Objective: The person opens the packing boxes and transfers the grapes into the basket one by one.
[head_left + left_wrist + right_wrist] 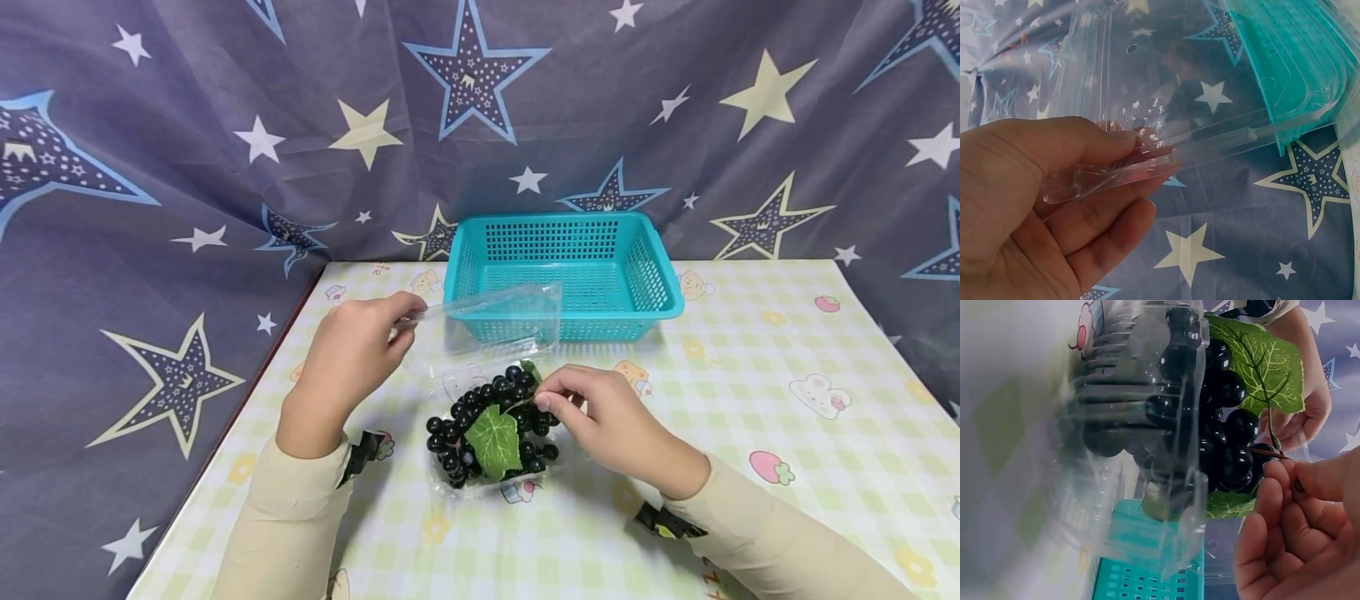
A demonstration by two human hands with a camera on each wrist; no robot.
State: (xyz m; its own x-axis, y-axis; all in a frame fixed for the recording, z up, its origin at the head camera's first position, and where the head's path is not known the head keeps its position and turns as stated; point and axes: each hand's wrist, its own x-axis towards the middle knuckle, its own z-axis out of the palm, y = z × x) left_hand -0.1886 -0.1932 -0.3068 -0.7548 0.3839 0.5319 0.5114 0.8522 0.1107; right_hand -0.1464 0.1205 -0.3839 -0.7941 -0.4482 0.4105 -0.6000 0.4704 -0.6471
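Note:
A clear plastic clamshell box (pixel 1141 544) stands on the table with its hinged lid (pixel 502 312) raised. My left hand (pixel 352 354) pinches the lid's edge between thumb and fingers, as the left wrist view shows close up. A bunch of black grapes (pixel 457 437) with a green leaf (pixel 495 442) on top lies in the box's lower half. By the brown stem (pixel 1266 452), my right hand (pixel 600 412) pinches the bunch between thumb and forefinger. In the right wrist view some grapes stand above the box's rim, the rest show through its wall.
A turquoise perforated plastic basket (pixel 652 312) stands just behind the raised lid. Under everything lies a checked tablecloth (pixel 750 375) with printed cartoon figures. A dark curtain (pixel 585 100) with stars hangs behind and along both sides of the table.

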